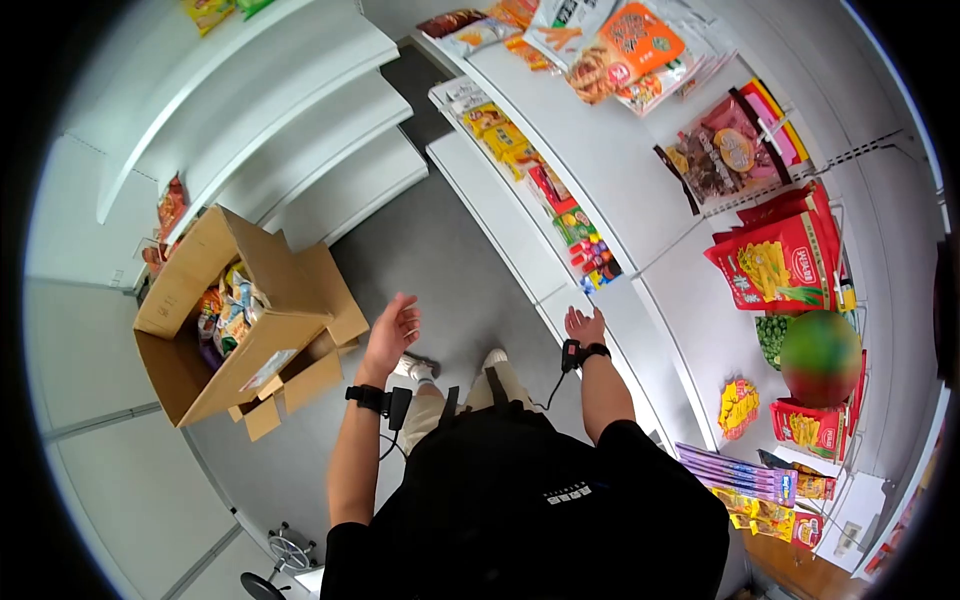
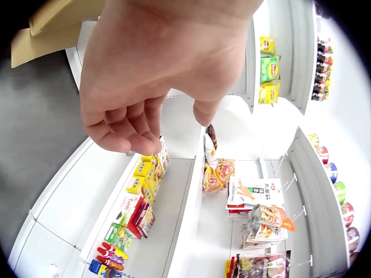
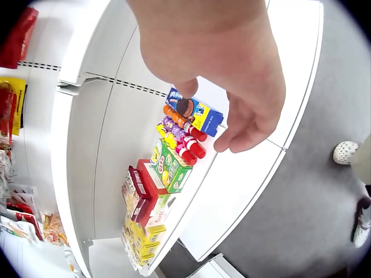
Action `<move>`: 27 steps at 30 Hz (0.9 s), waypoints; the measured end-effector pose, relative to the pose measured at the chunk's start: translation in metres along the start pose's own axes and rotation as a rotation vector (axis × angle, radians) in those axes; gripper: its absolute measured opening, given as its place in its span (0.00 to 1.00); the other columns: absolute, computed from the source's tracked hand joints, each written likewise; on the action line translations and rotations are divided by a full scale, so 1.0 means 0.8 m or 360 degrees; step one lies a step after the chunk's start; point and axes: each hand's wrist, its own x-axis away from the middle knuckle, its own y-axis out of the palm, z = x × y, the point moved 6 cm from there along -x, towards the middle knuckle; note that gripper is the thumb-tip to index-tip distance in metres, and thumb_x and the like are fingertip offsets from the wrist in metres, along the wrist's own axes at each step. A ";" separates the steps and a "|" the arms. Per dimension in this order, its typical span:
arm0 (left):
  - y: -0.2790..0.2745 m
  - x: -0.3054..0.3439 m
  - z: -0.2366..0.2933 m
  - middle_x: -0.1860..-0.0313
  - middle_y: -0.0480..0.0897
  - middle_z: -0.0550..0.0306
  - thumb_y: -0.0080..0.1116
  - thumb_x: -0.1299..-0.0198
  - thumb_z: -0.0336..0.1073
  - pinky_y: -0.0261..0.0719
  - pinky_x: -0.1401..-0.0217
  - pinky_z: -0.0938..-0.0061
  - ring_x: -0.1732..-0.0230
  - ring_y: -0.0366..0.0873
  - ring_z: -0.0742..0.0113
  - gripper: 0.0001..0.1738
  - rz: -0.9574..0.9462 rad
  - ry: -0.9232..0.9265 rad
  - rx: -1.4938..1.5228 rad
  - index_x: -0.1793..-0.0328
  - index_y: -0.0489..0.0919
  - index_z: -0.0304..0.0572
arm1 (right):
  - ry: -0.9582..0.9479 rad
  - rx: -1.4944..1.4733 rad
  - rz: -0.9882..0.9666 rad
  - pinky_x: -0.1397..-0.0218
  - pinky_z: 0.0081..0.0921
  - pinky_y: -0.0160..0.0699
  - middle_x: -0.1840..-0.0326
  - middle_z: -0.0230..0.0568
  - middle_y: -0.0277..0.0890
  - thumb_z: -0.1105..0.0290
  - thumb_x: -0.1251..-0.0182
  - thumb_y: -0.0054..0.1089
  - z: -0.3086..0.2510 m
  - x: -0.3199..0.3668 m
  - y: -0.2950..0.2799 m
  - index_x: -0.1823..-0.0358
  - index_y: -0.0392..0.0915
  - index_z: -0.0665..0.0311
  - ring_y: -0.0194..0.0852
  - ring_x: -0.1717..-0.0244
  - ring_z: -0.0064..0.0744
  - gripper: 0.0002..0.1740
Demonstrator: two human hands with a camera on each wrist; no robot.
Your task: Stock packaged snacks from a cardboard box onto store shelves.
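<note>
My left hand (image 1: 393,326) hangs in mid-air over the grey floor, beside an open cardboard box (image 1: 232,318) full of snack packets. Its fingers (image 2: 124,130) are loosely curled and hold nothing. My right hand (image 1: 584,325) hovers at the edge of a low white shelf (image 1: 520,240), fingers (image 3: 246,130) relaxed and empty. Just beyond it on the shelf lie a blue snack box (image 3: 197,110), small coloured tubes (image 3: 179,136), a green box (image 3: 170,168) and red boxes (image 3: 141,191).
White shelving runs along the right with hanging snack bags (image 1: 775,265) and more packets (image 1: 610,45) above. Empty white shelves (image 1: 300,130) stand behind the box. My shoes (image 1: 415,368) are on the grey floor between box and shelf.
</note>
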 end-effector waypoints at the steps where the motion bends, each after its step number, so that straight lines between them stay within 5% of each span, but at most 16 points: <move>1: -0.004 0.001 0.010 0.64 0.77 0.66 0.51 0.37 0.57 0.70 0.58 0.78 0.64 0.72 0.75 0.26 -0.0007 0.0023 0.0009 0.44 0.74 0.47 | 0.0028 -0.0017 -0.0025 0.50 0.46 0.74 0.33 0.41 0.56 0.51 0.33 0.48 0.001 -0.006 -0.004 0.26 0.34 0.55 0.71 0.43 0.46 0.43; 6: -0.063 0.025 0.046 0.64 0.76 0.68 0.50 0.37 0.58 0.69 0.58 0.79 0.63 0.71 0.77 0.27 0.0065 0.0115 0.0012 0.43 0.73 0.46 | 0.0056 -0.0135 0.0068 0.50 0.47 0.74 0.44 0.46 0.69 0.48 0.34 0.47 0.009 0.003 -0.005 0.37 0.53 0.58 0.71 0.44 0.46 0.32; 9: -0.123 0.037 0.072 0.65 0.77 0.68 0.52 0.39 0.59 0.69 0.59 0.78 0.64 0.72 0.77 0.27 0.0169 0.0199 0.0139 0.45 0.74 0.47 | 0.0073 -0.0165 0.0045 0.51 0.51 0.74 0.45 0.51 0.71 0.46 0.35 0.47 0.018 -0.015 -0.014 0.39 0.54 0.57 0.73 0.47 0.47 0.31; 10: -0.145 0.046 0.080 0.65 0.77 0.68 0.53 0.39 0.59 0.70 0.59 0.78 0.64 0.72 0.77 0.27 0.0206 0.0226 0.0197 0.45 0.74 0.47 | 0.0081 -0.0147 0.0011 0.55 0.52 0.76 0.51 0.56 0.74 0.49 0.35 0.46 0.022 -0.015 -0.011 0.47 0.55 0.59 0.76 0.53 0.50 0.25; 12: -0.177 0.064 0.103 0.65 0.77 0.67 0.54 0.39 0.58 0.70 0.60 0.79 0.65 0.73 0.77 0.26 0.0284 0.0311 0.0268 0.46 0.75 0.47 | 0.0052 -0.0142 0.0005 0.57 0.48 0.79 0.52 0.55 0.74 0.48 0.34 0.46 0.036 -0.008 0.004 0.45 0.56 0.59 0.77 0.55 0.48 0.27; 14: -0.214 0.076 0.124 0.65 0.78 0.67 0.54 0.39 0.58 0.70 0.60 0.79 0.65 0.73 0.76 0.25 0.0351 0.0380 0.0319 0.47 0.75 0.47 | 0.0013 -0.0140 0.0021 0.55 0.45 0.78 0.48 0.50 0.73 0.46 0.35 0.48 0.053 -0.004 0.024 0.32 0.52 0.59 0.77 0.53 0.43 0.36; 19: -0.322 0.085 0.154 0.71 0.77 0.71 0.55 0.39 0.54 0.69 0.64 0.80 0.69 0.73 0.78 0.16 0.0472 0.0490 0.0542 0.58 0.76 0.53 | 0.0042 -0.0034 -0.0014 0.51 0.45 0.77 0.46 0.48 0.72 0.49 0.34 0.47 0.113 0.027 0.094 0.34 0.55 0.61 0.75 0.49 0.41 0.33; 27: -0.429 0.108 0.151 0.69 0.77 0.71 0.54 0.39 0.54 0.69 0.65 0.77 0.70 0.73 0.78 0.23 0.0629 0.0557 0.0700 0.45 0.74 0.48 | 0.0048 0.0311 -0.0137 0.48 0.43 0.75 0.43 0.49 0.69 0.52 0.32 0.44 0.237 0.052 0.211 0.37 0.57 0.64 0.72 0.45 0.42 0.29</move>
